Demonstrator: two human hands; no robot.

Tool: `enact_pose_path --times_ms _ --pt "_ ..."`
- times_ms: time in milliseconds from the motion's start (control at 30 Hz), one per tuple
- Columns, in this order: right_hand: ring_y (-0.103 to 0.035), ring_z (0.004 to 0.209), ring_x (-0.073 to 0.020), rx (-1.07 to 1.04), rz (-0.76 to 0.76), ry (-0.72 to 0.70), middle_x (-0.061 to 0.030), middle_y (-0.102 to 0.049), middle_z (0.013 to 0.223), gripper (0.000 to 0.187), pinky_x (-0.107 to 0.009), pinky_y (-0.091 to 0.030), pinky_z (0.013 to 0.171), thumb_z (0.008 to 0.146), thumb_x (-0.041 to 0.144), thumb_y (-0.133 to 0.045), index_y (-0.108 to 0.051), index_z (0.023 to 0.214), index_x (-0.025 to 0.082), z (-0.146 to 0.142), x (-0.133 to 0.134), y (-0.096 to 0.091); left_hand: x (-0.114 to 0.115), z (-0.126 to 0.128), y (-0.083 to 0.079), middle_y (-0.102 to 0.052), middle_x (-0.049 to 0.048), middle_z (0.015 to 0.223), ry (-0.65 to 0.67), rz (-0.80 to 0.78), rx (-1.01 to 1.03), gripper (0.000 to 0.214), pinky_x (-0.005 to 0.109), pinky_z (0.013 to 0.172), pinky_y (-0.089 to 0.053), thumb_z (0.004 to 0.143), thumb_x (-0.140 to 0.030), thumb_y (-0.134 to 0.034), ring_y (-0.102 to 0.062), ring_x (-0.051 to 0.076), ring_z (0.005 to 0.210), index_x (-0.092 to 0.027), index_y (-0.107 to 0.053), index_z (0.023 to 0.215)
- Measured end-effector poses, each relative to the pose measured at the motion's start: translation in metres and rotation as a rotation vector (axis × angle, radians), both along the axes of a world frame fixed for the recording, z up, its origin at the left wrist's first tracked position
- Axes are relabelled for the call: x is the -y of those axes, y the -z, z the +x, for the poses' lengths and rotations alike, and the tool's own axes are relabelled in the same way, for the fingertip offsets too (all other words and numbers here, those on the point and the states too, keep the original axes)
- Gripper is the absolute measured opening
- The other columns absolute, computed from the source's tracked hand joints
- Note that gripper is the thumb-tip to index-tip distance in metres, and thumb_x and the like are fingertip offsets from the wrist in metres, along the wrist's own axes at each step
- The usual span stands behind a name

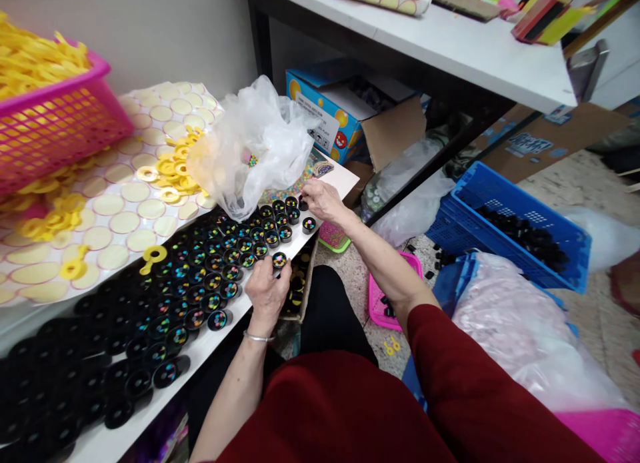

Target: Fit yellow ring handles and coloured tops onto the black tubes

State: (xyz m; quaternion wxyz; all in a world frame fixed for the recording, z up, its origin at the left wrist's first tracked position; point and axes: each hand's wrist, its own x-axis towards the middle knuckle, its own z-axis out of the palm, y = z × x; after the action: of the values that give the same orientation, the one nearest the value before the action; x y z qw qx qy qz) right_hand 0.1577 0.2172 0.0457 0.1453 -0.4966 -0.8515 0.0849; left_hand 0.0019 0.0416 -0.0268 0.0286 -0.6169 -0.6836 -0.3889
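1. Pinching a black cup (279, 262) between thumb and fingers, the left hand (269, 286) works at the front edge of the white desk (344, 178); coloured beads show inside the cup.

2. The right hand (323, 200) has its fingertips pressed together on a small dark piece (303, 202), largely hidden by the fingers. A lone bead-holding cup (309, 224) stands upright just beside, apart from the rows.

3. State of completion: the cup array (207, 283) runs in close, slanting rows along the desk. Cups in its middle and nearer the hands hold a scatter of beads, their mouths uncovered. Toward the far left the interiors are too dark to tell, so the amount remaining cannot be judged.

4. Materials: the cups appear to be smooth, glossy plastic, round and straight-sided; the beads are tiny and multicoloured. A thin, crumpled translucent bag (270, 140) overlaps the rear of the rows.

5. Yellow rings (180, 163), flat and matte, lie heaped on a circle-printed sheet (125, 220); one tabbed yellow ring (150, 260) rests across the cups. More yellow pieces fill a pink lattice basket (65, 126).
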Motion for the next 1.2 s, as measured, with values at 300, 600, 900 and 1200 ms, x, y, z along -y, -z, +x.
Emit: enact_pose_path --times_ms 300,600,900,1200 --pt "-0.054 0.09 -0.0205 -0.055 -0.035 0.047 -0.0041 -0.063 0.092 0.019 -0.029 -0.038 0.072 0.077 0.016 -0.047 -0.065 0.077 0.02 0.001 -0.003 0.002 0.0 -0.001 0.001 -0.05 0.0006 0.062 0.0 0.021 -0.037 0.023 0.025 0.059 -0.033 0.08 -0.038 -0.059 -0.049 0.014 0.061 -0.018 -0.056 0.069" --pt "-0.056 0.076 -0.0159 -0.379 -0.091 0.062 -0.0024 -0.062 0.077 0.014 -0.026 -0.04 0.071 0.07 0.02 -0.054 -0.067 0.072 0.015 0.02 -0.016 0.011 0.001 0.0 0.0 -0.051 0.0014 0.064 0.008 0.013 -0.01 0.021 0.025 0.059 -0.033 0.08 -0.037 -0.06 -0.049 0.014 0.062 -0.017 -0.059 0.073" --pt "-0.057 0.08 -0.0167 -0.245 -0.109 0.254 -0.0049 -0.067 0.083 0.02 -0.026 -0.039 0.071 0.068 0.011 -0.049 -0.068 0.073 0.015 0.042 -0.021 0.034 0.0 0.0 0.002 -0.053 0.0012 0.063 -0.011 0.081 -0.091 0.021 0.024 0.059 -0.035 0.081 -0.036 -0.06 -0.05 0.013 0.061 -0.017 -0.059 0.074" --pt "-0.056 0.09 -0.0208 -0.029 -0.074 0.284 -0.0094 -0.064 0.098 0.026 -0.029 -0.039 0.072 0.084 0.02 -0.041 -0.066 0.089 0.017 0.033 -0.007 0.034 -0.001 0.0 0.0 -0.052 0.0012 0.063 -0.005 0.089 -0.098 0.021 0.025 0.058 -0.034 0.081 -0.036 -0.06 -0.049 0.013 0.061 -0.016 -0.059 0.073"
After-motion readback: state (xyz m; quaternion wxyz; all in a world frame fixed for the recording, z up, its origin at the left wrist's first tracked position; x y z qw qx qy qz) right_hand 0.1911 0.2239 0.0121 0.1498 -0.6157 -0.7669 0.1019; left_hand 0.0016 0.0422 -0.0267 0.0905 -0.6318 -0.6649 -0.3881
